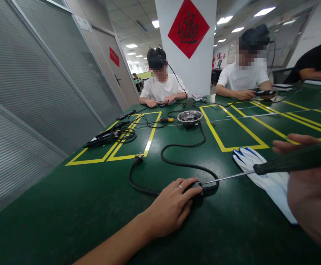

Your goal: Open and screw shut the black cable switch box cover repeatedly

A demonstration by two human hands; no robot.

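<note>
My left hand (174,204), with a ring on one finger, presses a small black block (197,190) against the green table. Its fingers curl over the block and hide most of it. A black power cord (182,165) lies around it, ending in a two-pin plug (138,159). At the right edge, my right hand (311,195) is closed around the dark green handle of a screwdriver (292,162). The long metal shaft points left, its tip at the block beside my left fingertips. White gloves with blue edging (262,175) lie under the shaft.
A metal bowl (190,117) holding small dark parts stands farther back, next to a yellow-and-black screwdriver (166,120). Coiled black cables (125,135) lie at the left. Yellow tape (150,138) marks the tabletop (94,209). Co-workers (163,86) sit across the table.
</note>
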